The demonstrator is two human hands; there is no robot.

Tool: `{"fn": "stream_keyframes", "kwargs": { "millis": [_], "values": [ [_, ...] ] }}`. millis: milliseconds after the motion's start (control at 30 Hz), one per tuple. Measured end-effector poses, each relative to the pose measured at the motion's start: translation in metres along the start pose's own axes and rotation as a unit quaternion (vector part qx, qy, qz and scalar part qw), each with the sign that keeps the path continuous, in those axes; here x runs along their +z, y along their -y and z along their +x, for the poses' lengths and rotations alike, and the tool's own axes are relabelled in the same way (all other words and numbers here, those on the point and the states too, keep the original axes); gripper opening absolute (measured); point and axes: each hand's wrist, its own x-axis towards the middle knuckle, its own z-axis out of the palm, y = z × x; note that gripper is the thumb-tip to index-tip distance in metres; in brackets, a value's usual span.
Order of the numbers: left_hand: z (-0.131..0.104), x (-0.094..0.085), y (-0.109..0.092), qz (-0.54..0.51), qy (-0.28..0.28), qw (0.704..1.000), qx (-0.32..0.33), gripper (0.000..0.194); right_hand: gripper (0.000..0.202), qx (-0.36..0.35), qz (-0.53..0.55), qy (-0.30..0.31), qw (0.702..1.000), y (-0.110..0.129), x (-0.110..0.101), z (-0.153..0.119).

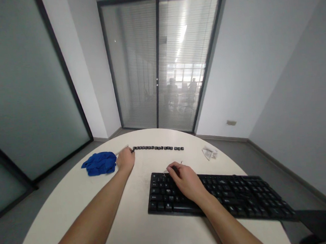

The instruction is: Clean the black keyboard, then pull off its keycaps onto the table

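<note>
My left hand (pixel 125 159) is closed at the left end of a row of small black keycaps (pixel 159 148), its fingertips on a dark keycap (pixel 132 151). A thin pale stick shows beside that hand. My right hand (pixel 184 178) is over the upper left part of a black keyboard (pixel 227 192), thumb and fingers pinched together. A thin wire loop (pixel 165 171) shows at those fingertips; the rest of what they hold is hidden. A blue cloth (pixel 100 163) lies crumpled just left of my left hand.
A small clear plastic packet (pixel 210 153) lies on the right part of the round white table (pixel 136 214). One tiny dark piece lies just beyond my right hand. Glass doors with blinds (pixel 158 62) and walls stand behind the table. A dark object is at the lower right.
</note>
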Motion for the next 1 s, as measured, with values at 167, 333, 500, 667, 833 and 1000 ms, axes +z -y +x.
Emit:
{"fn": "stream_keyframes", "kwargs": {
  "millis": [167,333,500,667,833,1000],
  "values": [
    [0.002,0.001,0.001,-0.004,0.005,1.000,-0.001,0.024,0.031,-0.001,-0.005,-0.003,1.000,-0.001,0.000,0.000],
    [0.002,-0.001,0.003,-0.016,0.012,1.000,0.000,0.022,0.031,-0.003,-0.007,-0.005,1.000,-0.003,0.001,0.000],
    [-0.005,-0.007,0.003,-0.051,0.009,0.999,0.007,0.030,0.033,0.002,-0.006,-0.002,1.000,-0.005,0.002,0.000],
    [-0.033,-0.010,-0.007,-0.117,-0.002,0.992,0.049,0.046,0.032,-0.003,0.019,-0.003,1.000,-0.006,0.003,0.001],
    [-0.084,-0.021,-0.020,-0.216,0.051,0.967,0.129,0.030,0.031,-0.020,0.086,-0.010,0.996,-0.004,0.004,0.004],
    [-0.120,-0.039,-0.016,-0.351,0.170,0.885,0.256,0.034,0.036,-0.040,0.132,-0.001,0.990,-0.003,0.006,0.005]
  ]
}}
